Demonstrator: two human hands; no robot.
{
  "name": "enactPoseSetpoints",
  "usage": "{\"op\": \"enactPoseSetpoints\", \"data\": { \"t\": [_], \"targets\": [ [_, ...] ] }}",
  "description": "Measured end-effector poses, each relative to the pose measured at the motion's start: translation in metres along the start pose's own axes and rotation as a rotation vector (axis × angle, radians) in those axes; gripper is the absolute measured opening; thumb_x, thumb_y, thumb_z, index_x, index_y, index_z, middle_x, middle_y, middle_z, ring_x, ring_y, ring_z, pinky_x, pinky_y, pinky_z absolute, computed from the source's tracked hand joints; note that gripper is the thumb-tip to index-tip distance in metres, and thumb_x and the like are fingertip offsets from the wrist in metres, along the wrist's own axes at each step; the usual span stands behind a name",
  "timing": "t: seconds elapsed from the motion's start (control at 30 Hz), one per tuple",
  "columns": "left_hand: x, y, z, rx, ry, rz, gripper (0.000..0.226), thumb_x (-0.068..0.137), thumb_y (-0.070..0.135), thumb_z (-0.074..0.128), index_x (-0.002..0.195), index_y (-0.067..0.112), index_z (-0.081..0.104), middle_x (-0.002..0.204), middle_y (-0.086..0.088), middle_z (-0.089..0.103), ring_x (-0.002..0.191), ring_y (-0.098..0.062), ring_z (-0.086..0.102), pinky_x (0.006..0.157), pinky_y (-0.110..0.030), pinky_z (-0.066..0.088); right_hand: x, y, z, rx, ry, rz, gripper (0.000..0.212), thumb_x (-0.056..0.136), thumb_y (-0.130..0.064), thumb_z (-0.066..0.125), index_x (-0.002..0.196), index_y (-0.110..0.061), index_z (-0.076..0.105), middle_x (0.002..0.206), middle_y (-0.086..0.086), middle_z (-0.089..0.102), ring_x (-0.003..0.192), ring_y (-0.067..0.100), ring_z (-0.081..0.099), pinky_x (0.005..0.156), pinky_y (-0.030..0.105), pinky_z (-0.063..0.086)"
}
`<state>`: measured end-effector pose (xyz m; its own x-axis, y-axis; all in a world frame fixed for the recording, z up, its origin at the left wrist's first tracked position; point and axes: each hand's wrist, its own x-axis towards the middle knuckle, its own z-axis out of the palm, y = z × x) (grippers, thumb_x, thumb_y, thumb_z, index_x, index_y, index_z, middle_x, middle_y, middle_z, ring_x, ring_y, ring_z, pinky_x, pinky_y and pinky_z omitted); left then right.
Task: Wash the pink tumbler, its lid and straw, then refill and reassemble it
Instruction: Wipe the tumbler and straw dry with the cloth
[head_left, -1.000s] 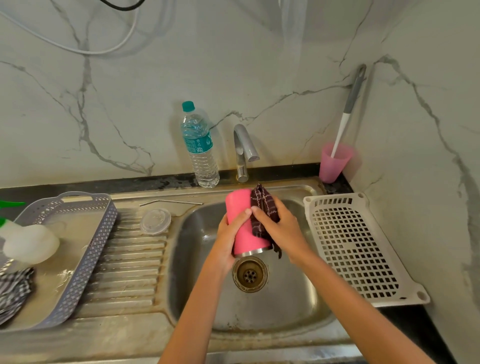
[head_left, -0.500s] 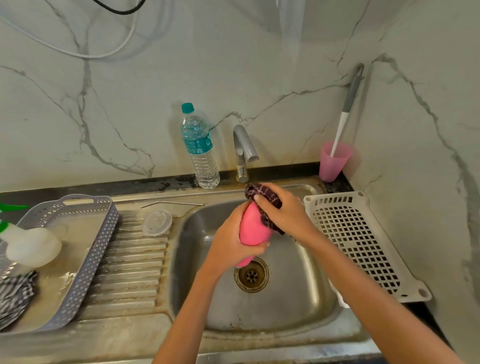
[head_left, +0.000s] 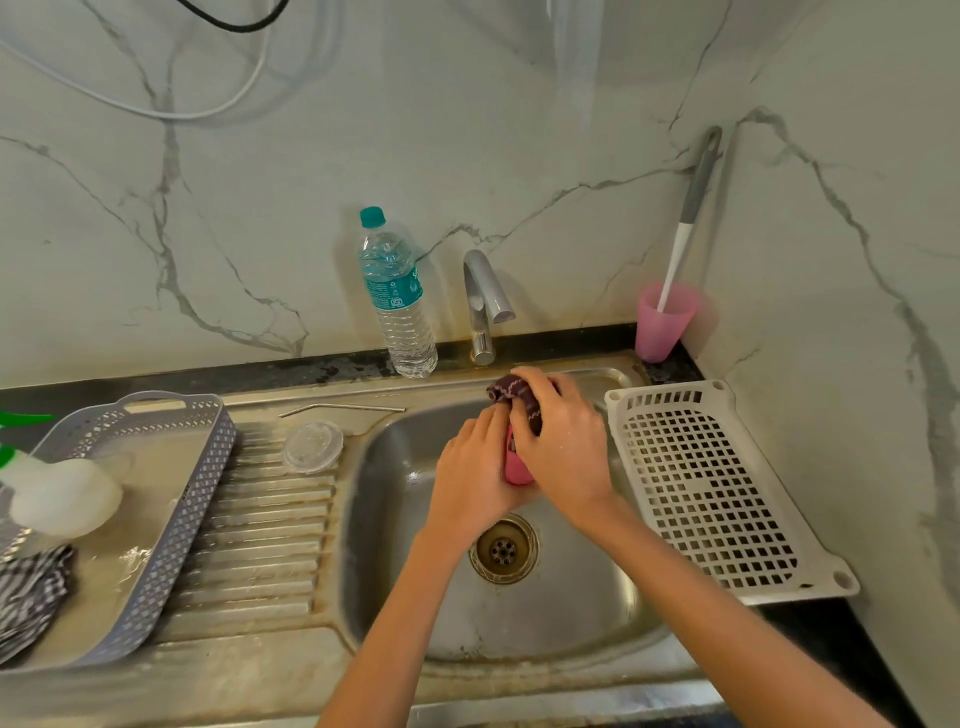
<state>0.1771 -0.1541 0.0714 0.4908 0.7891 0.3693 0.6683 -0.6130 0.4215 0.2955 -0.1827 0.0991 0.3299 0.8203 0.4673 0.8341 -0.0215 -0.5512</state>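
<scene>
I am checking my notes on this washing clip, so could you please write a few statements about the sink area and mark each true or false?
1. Both hands hold the pink tumbler over the sink. True; the left hand and the right hand are wrapped around it.
2. The right hand presses a dark cloth on the tumbler. True.
3. The clear lid sits on the tumbler. False; it lies on the ribbed drainboard.
4. The metal straw stands in the pink cup. False; it lies flat behind the lid, and the cup holds a brush.
5. Water runs from the tap. False; no stream shows.
</scene>
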Motion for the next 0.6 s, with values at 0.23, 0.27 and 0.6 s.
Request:
{"op": "enactPoseSetpoints", "data": {
  "t": [0.23, 0.27, 0.6],
  "targets": [
    [-0.007, -0.01, -0.003, -0.01, 0.033, 0.063, 0.082, 0.062, 0.049, 0.078, 0.134, 0.025, 0.046, 0.126, 0.01, 0.058, 0.109, -0.01, 0.057, 0.087, -0.019, 0.043, 0.038, 0.02, -0.004, 0.62, -0.554, 0.66, 0.03, 0.091, -0.038, 0.058, 0.116, -0.023, 0.062, 0.105, 0.0, 0.064, 0.097, 0.019, 0.061, 0.089, 0.037, 0.05],
    [-0.007, -0.009, -0.008, -0.172, 0.019, -0.016, 0.084, 0.062, 0.047, 0.081, 0.135, 0.029, 0.043, 0.127, 0.015, 0.053, 0.11, -0.003, 0.052, 0.086, -0.011, 0.04, 0.036, 0.023, -0.007, 0.843, -0.623, 0.768, 0.026, 0.091, -0.037, 0.059, 0.109, -0.019, 0.066, 0.101, 0.004, 0.067, 0.092, 0.019, 0.063, 0.086, 0.035, 0.051],
    [-0.002, -0.004, 0.003, -1.519, 0.248, -0.847, 0.067, 0.075, 0.034, 0.076, 0.135, 0.025, 0.049, 0.114, -0.012, 0.068, 0.091, -0.024, 0.073, 0.069, -0.037, 0.059, -0.02, 0.004, 0.014, 0.568, -0.29, 0.206, 0.033, 0.097, -0.026, 0.052, 0.129, -0.035, 0.051, 0.121, -0.011, 0.055, 0.108, -0.001, 0.051, 0.093, 0.014, 0.039]
  ]
}}
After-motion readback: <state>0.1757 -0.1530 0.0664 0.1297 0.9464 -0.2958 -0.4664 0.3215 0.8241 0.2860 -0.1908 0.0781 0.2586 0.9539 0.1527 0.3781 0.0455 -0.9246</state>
